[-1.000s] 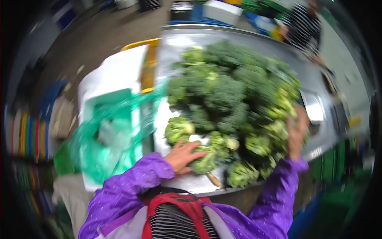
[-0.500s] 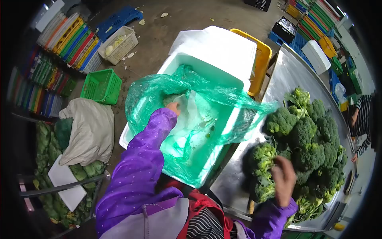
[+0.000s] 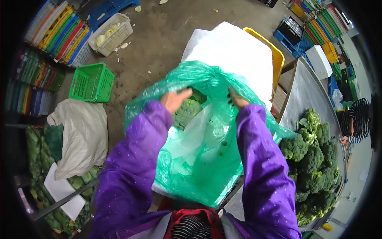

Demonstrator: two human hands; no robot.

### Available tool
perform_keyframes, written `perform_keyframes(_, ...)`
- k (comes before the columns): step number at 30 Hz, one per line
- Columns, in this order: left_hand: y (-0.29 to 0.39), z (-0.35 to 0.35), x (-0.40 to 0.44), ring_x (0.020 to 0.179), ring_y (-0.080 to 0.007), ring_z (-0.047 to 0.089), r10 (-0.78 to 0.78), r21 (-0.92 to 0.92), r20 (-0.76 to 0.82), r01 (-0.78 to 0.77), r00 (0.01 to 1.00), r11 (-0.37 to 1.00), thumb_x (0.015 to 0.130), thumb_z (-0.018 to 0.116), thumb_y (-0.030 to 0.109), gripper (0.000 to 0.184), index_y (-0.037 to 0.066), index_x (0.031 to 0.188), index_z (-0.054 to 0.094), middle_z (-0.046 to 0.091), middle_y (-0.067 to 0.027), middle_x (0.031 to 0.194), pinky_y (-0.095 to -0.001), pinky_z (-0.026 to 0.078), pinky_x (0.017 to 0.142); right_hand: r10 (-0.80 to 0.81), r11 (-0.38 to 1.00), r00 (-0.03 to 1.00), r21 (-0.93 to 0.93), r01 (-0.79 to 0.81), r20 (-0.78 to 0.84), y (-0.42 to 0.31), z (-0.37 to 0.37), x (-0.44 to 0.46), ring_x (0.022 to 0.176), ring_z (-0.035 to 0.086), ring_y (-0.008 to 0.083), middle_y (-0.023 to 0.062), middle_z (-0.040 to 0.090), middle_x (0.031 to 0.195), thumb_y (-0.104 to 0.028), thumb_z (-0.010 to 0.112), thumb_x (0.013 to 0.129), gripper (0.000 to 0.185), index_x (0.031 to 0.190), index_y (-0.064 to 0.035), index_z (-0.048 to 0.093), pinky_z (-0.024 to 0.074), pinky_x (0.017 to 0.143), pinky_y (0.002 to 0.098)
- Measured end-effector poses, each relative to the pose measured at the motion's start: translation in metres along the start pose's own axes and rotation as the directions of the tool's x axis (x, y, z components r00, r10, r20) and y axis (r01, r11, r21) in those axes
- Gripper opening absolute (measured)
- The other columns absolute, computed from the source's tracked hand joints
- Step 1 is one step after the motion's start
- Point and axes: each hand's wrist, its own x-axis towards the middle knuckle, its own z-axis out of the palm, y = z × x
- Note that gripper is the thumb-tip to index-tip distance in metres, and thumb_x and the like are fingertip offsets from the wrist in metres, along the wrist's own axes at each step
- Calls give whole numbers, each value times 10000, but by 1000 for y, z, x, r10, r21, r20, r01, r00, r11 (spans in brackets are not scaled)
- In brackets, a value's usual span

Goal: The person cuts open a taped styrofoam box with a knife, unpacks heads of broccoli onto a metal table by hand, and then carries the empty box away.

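A green plastic bag (image 3: 199, 175) lines a white foam box, its crumpled rim spread over the sides. Inside, toward the far left, lies a broccoli head (image 3: 188, 114), with a second dark green broccoli head (image 3: 199, 96) partly showing behind it. My left hand (image 3: 174, 100) is just above and beside these heads, thumb stretched out and the other fingers partly hidden. Near the bag's far right side, my right hand (image 3: 237, 98) is open with its fingers apart, and nothing shows in it. A pale translucent sheet (image 3: 195, 129) lies in the bag.
On the right, a metal table (image 3: 296, 95) bears a pile of broccoli (image 3: 314, 159). A white foam lid (image 3: 234, 51) and a yellow crate (image 3: 277, 59) stand behind the box. A green basket (image 3: 92, 82) and a white sack (image 3: 81, 133) are on the left. Another person's sleeve (image 3: 360, 119) shows far right.
My right hand has moved left from the broccoli pile to the bag. Broccoli heads now show inside the bag. The bag's far edge stands higher, and my view has shifted slightly right.
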Motion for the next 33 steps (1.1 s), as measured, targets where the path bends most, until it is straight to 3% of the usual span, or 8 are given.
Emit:
perform_keyframes(4,-61,46,-54,1224,-311,407,-46,26,-60,48,997,999,768,678,158,609,58,1310,417,440,-179,1310,-414,323,1024,-142,980,798,-29,196,585,-31,39,-75,695,600,138,109,643,860,-174,536,878,259,1051,14,577,447,514,265)
perform_keyframes(7,-110,62,-47,1259,-348,357,-127,298,-204,185,971,936,767,681,239,643,66,1321,405,406,-181,1343,-446,299,1030,-422,907,906,1,422,-26,6,90,-3,892,610,249,159,639,975,-147,537,842,279,1074,4,569,465,791,340)
perform_keyframes(13,-97,62,-34,1316,-375,256,-234,566,-103,251,967,786,646,696,567,893,172,1374,360,327,-164,1421,-507,173,1071,-555,711,787,-338,617,269,23,126,60,1087,523,249,130,577,1177,-135,509,873,293,1134,-13,563,387,948,333)
perform_keyframes(18,-90,90,-74,1147,-390,410,-91,609,-92,129,992,782,556,796,411,817,90,1238,482,467,-187,1253,-473,306,988,-526,635,765,-427,644,371,42,109,43,1130,494,234,120,554,1215,-133,487,889,296,1161,-38,556,364,979,328)
perform_keyframes(26,-98,80,-116,1021,-373,488,135,586,11,-115,991,802,496,819,279,638,43,1020,542,542,-158,991,-488,374,862,-592,656,795,494,570,-131,57,94,36,1176,460,232,102,525,1266,-184,476,901,330,1204,-73,542,320,1032,344)
perform_keyframes(29,-69,64,-146,946,-366,515,121,533,67,-138,990,835,496,818,230,568,11,944,547,539,-154,932,-453,408,806,-632,728,761,224,648,-147,51,99,22,1147,484,291,122,557,1223,-163,542,843,335,1155,-44,573,365,992,371)
perform_keyframes(32,-36,38,-177,913,-332,534,66,403,132,-114,989,908,505,816,172,548,-13,951,558,536,-146,951,-398,435,782,-704,635,708,-501,587,-62,41,116,18,1204,440,287,98,482,1323,-205,443,901,364,1232,-86,532,307,1044,379)
perform_keyframes(33,-25,31,-187,918,-315,538,71,360,132,-114,989,926,507,813,148,556,-19,974,561,535,-141,956,-380,438,789,-723,683,668,-333,651,-176,63,141,62,1215,434,293,98,482,1323,-230,429,901,376,1240,-102,528,329,1025,389)
